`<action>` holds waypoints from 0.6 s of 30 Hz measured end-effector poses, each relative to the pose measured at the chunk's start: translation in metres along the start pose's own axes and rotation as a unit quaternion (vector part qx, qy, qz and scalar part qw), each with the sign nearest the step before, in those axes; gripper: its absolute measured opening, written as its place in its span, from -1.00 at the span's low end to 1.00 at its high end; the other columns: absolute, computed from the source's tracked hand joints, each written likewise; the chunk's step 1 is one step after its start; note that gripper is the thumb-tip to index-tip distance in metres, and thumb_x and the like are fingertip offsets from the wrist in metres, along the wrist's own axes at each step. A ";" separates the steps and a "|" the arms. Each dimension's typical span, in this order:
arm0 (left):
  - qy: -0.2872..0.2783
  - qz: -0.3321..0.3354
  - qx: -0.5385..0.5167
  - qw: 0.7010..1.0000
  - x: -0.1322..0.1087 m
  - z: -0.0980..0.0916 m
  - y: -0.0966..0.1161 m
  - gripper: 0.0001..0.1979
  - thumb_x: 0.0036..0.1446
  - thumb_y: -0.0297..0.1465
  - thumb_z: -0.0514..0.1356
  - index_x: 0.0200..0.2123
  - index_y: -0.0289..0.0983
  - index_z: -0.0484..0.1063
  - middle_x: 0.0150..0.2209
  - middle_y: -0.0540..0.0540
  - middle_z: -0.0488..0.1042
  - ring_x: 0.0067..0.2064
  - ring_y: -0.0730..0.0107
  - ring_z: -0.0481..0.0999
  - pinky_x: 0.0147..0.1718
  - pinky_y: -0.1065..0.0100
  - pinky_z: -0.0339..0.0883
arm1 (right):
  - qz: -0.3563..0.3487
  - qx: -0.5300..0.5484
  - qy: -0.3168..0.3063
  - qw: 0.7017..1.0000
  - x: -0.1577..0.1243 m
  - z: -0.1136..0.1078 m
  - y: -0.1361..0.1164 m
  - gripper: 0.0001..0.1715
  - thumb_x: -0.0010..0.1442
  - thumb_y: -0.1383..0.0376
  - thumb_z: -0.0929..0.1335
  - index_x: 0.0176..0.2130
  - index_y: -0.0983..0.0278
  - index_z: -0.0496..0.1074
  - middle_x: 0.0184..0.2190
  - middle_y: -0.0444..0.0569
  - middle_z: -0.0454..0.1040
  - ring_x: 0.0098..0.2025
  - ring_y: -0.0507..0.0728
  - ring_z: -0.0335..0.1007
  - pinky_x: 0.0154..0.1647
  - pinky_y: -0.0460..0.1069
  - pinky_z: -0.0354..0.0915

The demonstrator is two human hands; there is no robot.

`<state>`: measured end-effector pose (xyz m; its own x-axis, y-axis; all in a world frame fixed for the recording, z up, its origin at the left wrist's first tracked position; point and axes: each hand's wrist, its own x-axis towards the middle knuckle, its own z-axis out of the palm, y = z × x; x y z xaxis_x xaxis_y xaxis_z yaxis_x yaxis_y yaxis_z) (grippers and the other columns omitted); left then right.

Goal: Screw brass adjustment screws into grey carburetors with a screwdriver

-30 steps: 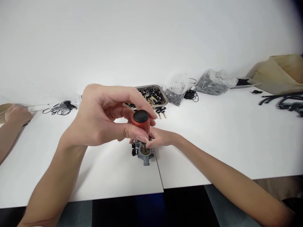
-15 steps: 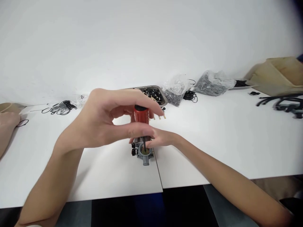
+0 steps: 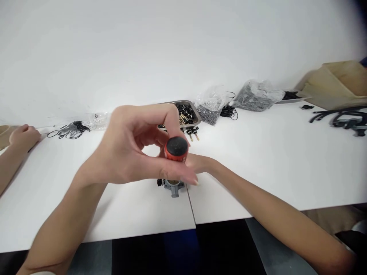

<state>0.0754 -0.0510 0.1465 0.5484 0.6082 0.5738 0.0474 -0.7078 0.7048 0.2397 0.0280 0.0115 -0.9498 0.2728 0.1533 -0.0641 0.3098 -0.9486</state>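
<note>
My left hand (image 3: 126, 152) is closed round the handle of a screwdriver (image 3: 177, 147), red with a black end cap that faces up at me. Thumb and bent index finger pinch the handle from its sides. Below it on the table sits a small grey metal carburetor (image 3: 174, 190) with black fittings on its left side; the hand and handle cover most of it. The screwdriver's shaft and tip are hidden now. My right hand (image 3: 198, 163) reaches in from the right and steadies the carburetor, its fingers largely concealed behind my left hand.
Behind my hands stands a metal tray (image 3: 197, 116) of black and brass parts, with several similar pieces before it. Plastic bags (image 3: 210, 109), black hoses (image 3: 344, 116) and a beige bin (image 3: 329, 86) lie right. Black cable loops (image 3: 71, 131) and another person's hand (image 3: 25, 137) are left.
The screwdriver has tipped so its end cap faces me, and my left index finger has curled in against the handle. The other person's hand on the left has shifted right.
</note>
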 end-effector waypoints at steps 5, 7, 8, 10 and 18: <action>-0.022 0.042 0.003 0.999 -0.004 -0.010 0.009 -0.72 -0.22 -0.67 0.42 -0.34 -0.50 0.52 -0.40 -0.23 0.56 -0.40 0.33 0.52 -0.56 0.38 0.48 | 0.010 -0.011 0.004 1.000 -0.001 0.002 -0.001 -0.53 0.08 0.36 0.37 0.02 0.28 0.38 0.04 0.07 0.30 0.03 0.20 0.30 0.11 0.15 0.26; -0.026 0.041 0.017 0.999 -0.005 -0.010 0.011 -0.69 -0.19 -0.62 0.43 -0.29 -0.46 0.54 -0.38 -0.23 0.57 -0.37 0.30 0.53 -0.51 0.35 0.51 | 0.009 -0.011 -0.002 1.000 -0.001 0.001 0.000 -0.52 0.08 0.35 0.38 0.03 0.26 0.39 0.07 0.06 0.30 0.06 0.21 0.30 0.14 0.15 0.24; -0.018 0.034 0.024 0.999 -0.006 -0.009 0.012 -0.70 -0.16 -0.54 0.44 -0.27 -0.42 0.54 -0.37 -0.20 0.57 -0.35 0.29 0.54 -0.48 0.33 0.52 | 0.008 -0.008 -0.005 1.000 -0.002 0.001 0.000 -0.51 0.08 0.35 0.38 0.04 0.26 0.39 0.08 0.06 0.30 0.08 0.21 0.29 0.16 0.16 0.23; 0.010 0.017 0.036 0.999 -0.007 -0.004 0.013 -0.67 -0.10 -0.33 0.43 -0.24 -0.33 0.54 -0.37 -0.16 0.57 -0.29 0.24 0.56 -0.42 0.28 0.55 | 0.011 0.000 -0.005 1.000 -0.003 0.000 0.002 -0.51 0.08 0.33 0.40 0.04 0.25 0.39 0.10 0.06 0.30 0.10 0.21 0.28 0.17 0.15 0.23; 0.059 -0.012 0.064 0.996 -0.014 -0.003 0.015 -0.54 0.00 -0.06 0.32 -0.16 -0.28 0.53 -0.38 -0.15 0.55 -0.21 0.20 0.57 -0.35 0.25 0.56 | -0.007 0.036 -0.028 0.999 -0.003 0.002 -0.002 -0.50 0.13 0.30 0.35 0.08 0.28 0.41 0.10 0.08 0.28 0.08 0.19 0.30 0.15 0.14 0.25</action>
<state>0.0662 -0.0688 0.1501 0.4437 0.6581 0.6083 0.1691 -0.7280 0.6644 0.2422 0.0253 0.0121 -0.9640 0.2177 0.1526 -0.0970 0.2463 -0.9643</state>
